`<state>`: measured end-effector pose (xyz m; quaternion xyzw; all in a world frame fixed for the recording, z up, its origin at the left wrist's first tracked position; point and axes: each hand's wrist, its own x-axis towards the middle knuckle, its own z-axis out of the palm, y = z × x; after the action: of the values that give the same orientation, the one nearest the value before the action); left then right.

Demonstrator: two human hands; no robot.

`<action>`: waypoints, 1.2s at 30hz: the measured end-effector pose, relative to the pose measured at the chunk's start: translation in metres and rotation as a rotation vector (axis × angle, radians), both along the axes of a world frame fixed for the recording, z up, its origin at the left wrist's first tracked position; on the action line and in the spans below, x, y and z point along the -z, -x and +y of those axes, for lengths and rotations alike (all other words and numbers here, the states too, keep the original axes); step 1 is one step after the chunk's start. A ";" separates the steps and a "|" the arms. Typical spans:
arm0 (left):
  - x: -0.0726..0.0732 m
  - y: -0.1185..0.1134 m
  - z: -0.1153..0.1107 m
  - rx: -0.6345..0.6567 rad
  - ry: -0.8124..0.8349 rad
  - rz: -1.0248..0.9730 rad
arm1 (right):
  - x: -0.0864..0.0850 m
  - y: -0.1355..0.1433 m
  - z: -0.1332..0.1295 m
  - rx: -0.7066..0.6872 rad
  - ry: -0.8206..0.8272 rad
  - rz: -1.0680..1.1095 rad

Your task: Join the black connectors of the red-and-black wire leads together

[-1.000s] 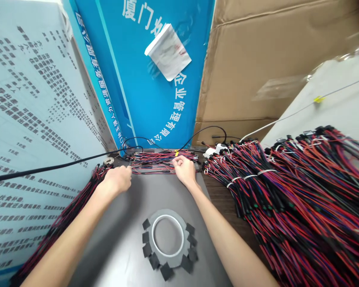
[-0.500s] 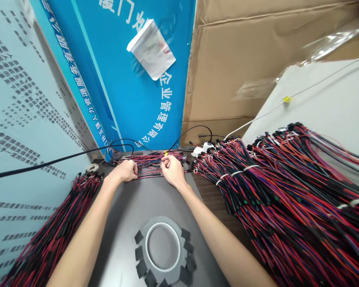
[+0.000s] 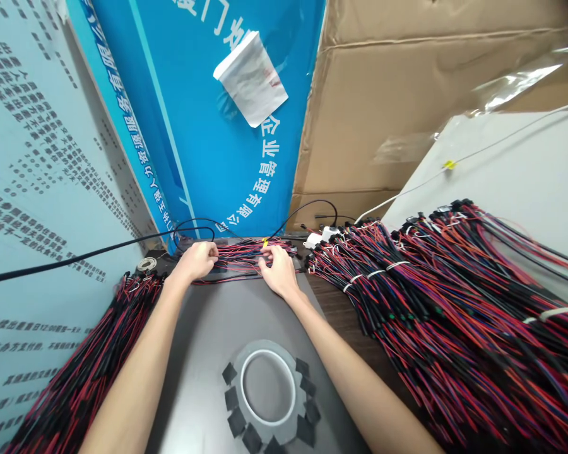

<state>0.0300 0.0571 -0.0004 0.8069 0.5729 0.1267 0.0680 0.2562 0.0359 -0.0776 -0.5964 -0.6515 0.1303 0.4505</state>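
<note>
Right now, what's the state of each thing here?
Left hand: fingers curled at the middle wires
Right hand: fingers bent at the same wires
Middle wires: laid crosswise
Tape roll: flat, partly edged with black pieces
Right wires: banded
Pale cord: coiled
White paper: creased

Both forearms reach forward, 2 hands [image 3: 199, 260] [image 3: 277, 270] with fingers curled.

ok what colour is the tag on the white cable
The tag is yellow, clearest in head view.

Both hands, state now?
Left hand: fingers curled at the wires; grip cannot be told.
Right hand: fingers bent over the same wires; grip cannot be told.
</note>
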 end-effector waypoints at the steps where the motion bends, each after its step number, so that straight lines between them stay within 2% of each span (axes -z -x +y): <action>1: -0.004 0.001 0.000 -0.005 -0.026 -0.013 | -0.001 0.000 -0.001 -0.014 -0.012 0.005; 4: -0.015 0.002 -0.002 0.001 -0.094 -0.050 | -0.005 0.001 -0.005 -0.080 -0.033 -0.020; 8: -0.027 0.003 -0.008 0.067 -0.084 -0.146 | -0.009 0.002 -0.010 -0.174 -0.046 -0.129; 11: -0.035 0.001 -0.012 0.061 -0.104 -0.181 | -0.011 0.002 -0.012 -0.202 -0.061 -0.197; 15: -0.040 -0.002 -0.016 0.040 -0.130 -0.225 | -0.010 0.002 -0.010 -0.135 -0.054 -0.251; 19: -0.040 -0.008 -0.020 0.053 -0.027 -0.206 | -0.012 0.001 -0.009 -0.047 -0.014 -0.192; 21: -0.040 -0.010 -0.023 0.066 0.021 -0.167 | -0.018 -0.001 -0.011 -0.009 0.024 -0.121; 24: -0.042 -0.012 -0.026 0.094 0.115 -0.147 | -0.037 -0.011 -0.013 -0.001 0.031 -0.129; 26: -0.044 -0.012 -0.028 0.120 0.212 -0.137 | -0.054 -0.020 -0.014 -0.081 0.043 -0.151; 29: -0.048 -0.009 -0.030 0.176 0.374 -0.076 | -0.080 -0.034 -0.016 -0.276 0.122 -0.191; 31: -0.051 -0.007 -0.031 0.231 0.500 -0.056 | -0.092 -0.042 -0.019 -0.408 0.291 -0.215; 33: -0.053 -0.006 -0.033 0.269 0.602 -0.048 | -0.100 -0.048 -0.024 -0.593 0.558 -0.230; 36: -0.054 -0.007 -0.035 0.292 0.653 -0.014 | -0.103 -0.052 -0.030 -0.768 0.785 -0.215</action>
<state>0.0375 0.0220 0.0535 0.8150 0.4613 -0.0685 0.3439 0.3078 0.0063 0.0257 -0.4492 -0.7669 0.4560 0.0460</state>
